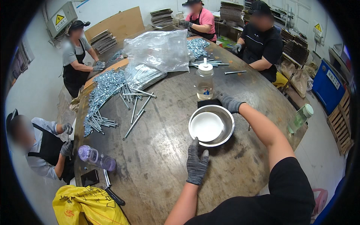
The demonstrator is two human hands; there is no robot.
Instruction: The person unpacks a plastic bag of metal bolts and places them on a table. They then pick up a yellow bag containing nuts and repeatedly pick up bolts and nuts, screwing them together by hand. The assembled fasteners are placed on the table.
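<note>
While the left hand point(196, 165) lies flat on the table point(157, 165), fingers together, fingertips touching the near rim of the bowl point(211, 125), the right hand point(229, 103) reaches to the far rim, beside a dark phone point(209, 102); whether it pinches anything I cannot tell. To shift the bowl well, I judge both hands should steady opposite rims, clear of the bottle point(205, 81) beyond.
</note>
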